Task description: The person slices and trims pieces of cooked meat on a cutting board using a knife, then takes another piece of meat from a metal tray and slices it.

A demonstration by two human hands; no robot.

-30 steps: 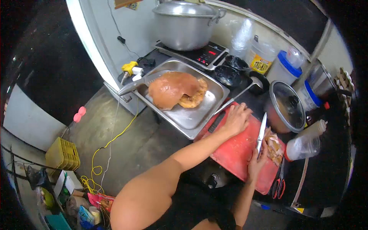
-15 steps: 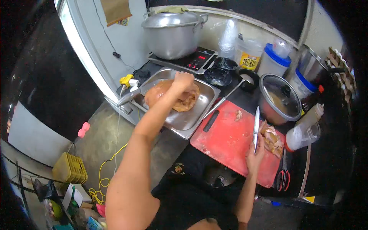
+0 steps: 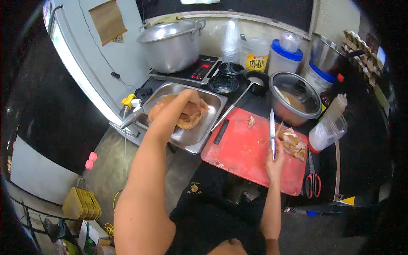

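My left hand (image 3: pixel 190 98) reaches down into a steel tray (image 3: pixel 217 108), its fingers curled on raw-looking chicken (image 3: pixel 193 117). The fingertips are partly hidden by the hand and the meat. In my right hand (image 3: pixel 275 161) is a knife (image 3: pixel 272 127), its blade pointing away from me above the red cutting board (image 3: pixel 238 144). Right beside that hand, chicken pieces (image 3: pixel 294 144) with skin lie on the board's right side. A small scrap of meat (image 3: pixel 251 122) rests near the board's far edge.
Behind the tray, a large lidded pot (image 3: pixel 170 46) sits on an induction cooker (image 3: pixel 197 72). A ladle (image 3: pixel 233 106) lies between tray and board. A lidded bowl (image 3: pixel 295 100), squeeze bottle (image 3: pixel 335 110) and red-handled scissors (image 3: pixel 313 182) stand or lie to the right.
The view has shifted, so the counter appears farther left. My left hand stays at the chicken in the tray, and my right hand still holds the knife over the board.
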